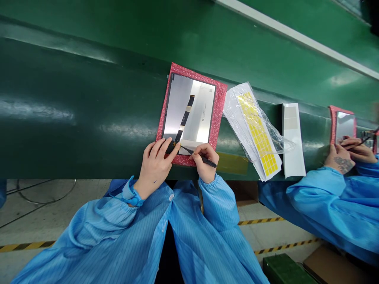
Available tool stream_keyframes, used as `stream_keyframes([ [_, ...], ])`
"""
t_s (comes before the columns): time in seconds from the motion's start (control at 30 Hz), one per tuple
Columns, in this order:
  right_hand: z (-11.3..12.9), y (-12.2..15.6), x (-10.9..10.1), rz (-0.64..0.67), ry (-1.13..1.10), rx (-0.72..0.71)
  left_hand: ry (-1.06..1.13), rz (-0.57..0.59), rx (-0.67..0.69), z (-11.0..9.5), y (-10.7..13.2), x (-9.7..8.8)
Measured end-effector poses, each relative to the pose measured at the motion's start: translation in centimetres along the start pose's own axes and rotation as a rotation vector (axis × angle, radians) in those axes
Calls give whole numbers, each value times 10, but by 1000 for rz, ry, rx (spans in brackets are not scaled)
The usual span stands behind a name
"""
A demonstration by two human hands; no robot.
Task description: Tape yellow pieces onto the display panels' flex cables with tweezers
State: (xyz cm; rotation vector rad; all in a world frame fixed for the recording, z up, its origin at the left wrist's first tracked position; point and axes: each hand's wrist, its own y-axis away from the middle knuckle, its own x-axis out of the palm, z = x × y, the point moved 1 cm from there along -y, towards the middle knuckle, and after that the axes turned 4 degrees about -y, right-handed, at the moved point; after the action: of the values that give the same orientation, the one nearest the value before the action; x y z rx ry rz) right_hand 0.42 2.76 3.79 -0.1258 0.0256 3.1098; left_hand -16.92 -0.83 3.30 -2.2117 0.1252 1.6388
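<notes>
A silvery display panel (pixel 204 108) with a dark rim lies on a pink bubble-wrap sheet (pixel 220 100). A black flex cable (pixel 185 117) runs across the panel's back to its lower edge. My left hand (pixel 156 161) rests with fingers stretched over the panel's lower left corner, its fingertips at the cable's lower end. Pinched in my right hand (pixel 205 161) are black tweezers (pixel 209 162), their thin tip pointing left, close to my left index finger. A pale strip (pixel 194 145) lies along the panel's lower edge, partly under the tweezers. Whether the tip grips anything is too small to tell.
Right of the panel, a clear plastic bag (pixel 278 138) lies over white sheets with yellow labels (pixel 257 134). Beyond sits a white strip stack (pixel 293 146). A co-worker's hands (pixel 340 157) work at another panel (pixel 345 126) on the green bench (pixel 74 130).
</notes>
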Motion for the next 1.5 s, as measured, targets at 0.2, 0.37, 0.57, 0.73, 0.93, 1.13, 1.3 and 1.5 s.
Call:
stream_keyframes([
  [0.2, -1, 2, -9, -101, 57, -45, -96, 33, 0, -3, -2, -1],
  [0.37, -3, -2, -52, -467, -44, -59, -124, 55, 23, -1, -3, -3],
  [0.57, -12, -9, -77, -608, -149, -9, -113, 50, 87, 4, -4, -6],
  [0.73, -12, -11, -75, -636, -254, -24, 6, -10, 104, 14, 2, -10],
  [0.93, -12, -9, -77, -634, -311, -27, 90, -47, -288, 45, -38, -15],
  [1.13, -15, -9, -79, -636, -324, -20, 364, 75, -499, 58, -82, -12],
  [1.3, -15, -8, -81, -632, -338, -17, 759, 78, -594, 65, -84, -11],
  [1.5, -16, -8, -85, -637, -359, -17, 993, 61, -585, 60, -105, -4],
])
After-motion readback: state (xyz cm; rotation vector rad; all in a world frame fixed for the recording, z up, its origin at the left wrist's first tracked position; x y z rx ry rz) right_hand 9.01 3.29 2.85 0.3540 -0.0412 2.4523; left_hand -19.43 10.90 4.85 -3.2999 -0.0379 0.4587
